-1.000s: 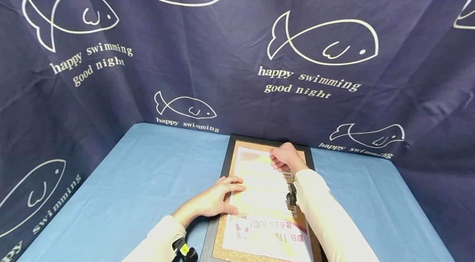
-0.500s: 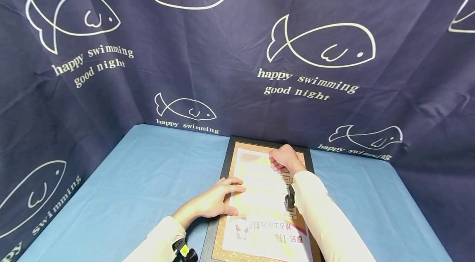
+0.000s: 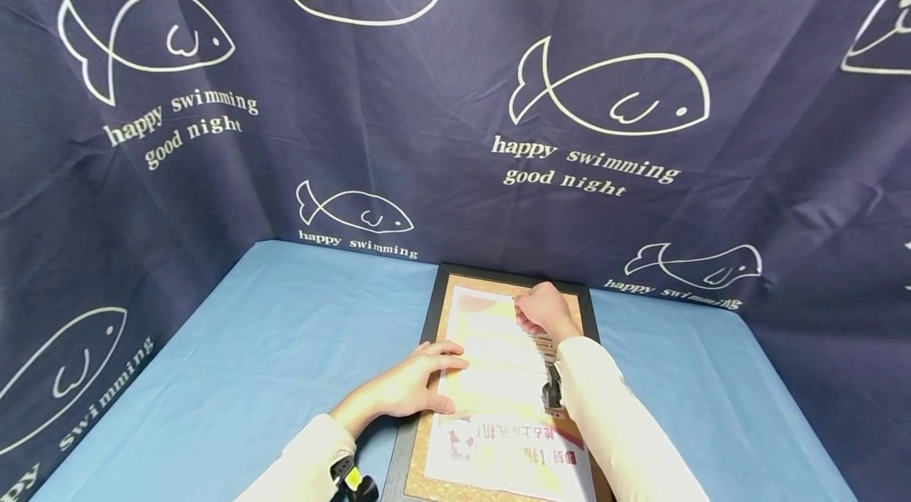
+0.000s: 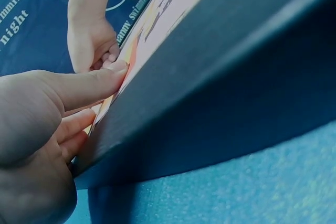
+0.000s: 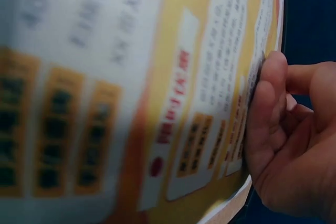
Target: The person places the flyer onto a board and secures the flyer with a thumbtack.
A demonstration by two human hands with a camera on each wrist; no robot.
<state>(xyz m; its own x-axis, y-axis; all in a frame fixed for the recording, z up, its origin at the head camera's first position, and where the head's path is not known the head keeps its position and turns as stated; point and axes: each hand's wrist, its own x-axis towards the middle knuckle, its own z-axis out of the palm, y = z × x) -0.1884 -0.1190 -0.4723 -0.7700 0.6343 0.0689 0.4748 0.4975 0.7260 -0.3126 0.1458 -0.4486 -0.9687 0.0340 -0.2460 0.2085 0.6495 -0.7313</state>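
A printed poster [image 3: 491, 375] lies on a cork board [image 3: 444, 312] with a dark frame [image 4: 173, 72]. Near the poster's top right, my right hand [image 3: 542, 308] pinches the sheet with curled fingers. The right wrist view shows those fingers and thumb [image 5: 310, 80] meeting close to the sheet's edge; the exact grip is partly hidden. My left hand [image 3: 409, 383] rests across the board's left side, its fingers extended onto the poster. Up close, the left thumb [image 4: 97, 85] touches the sheet's edge, beside the frame.
A blue cloth [image 3: 320, 312] covers the table under the board. Dark blue curtains [image 3: 455, 107] with white fish drawings rise behind and on the left. A wrist camera [image 3: 353, 478] is strapped to the left arm, another [image 3: 553, 387] to the right.
The poster's right side looks more bent near my right forearm. My right hand has shifted only slightly; the left stays put. The whole head view has tilted up a little.
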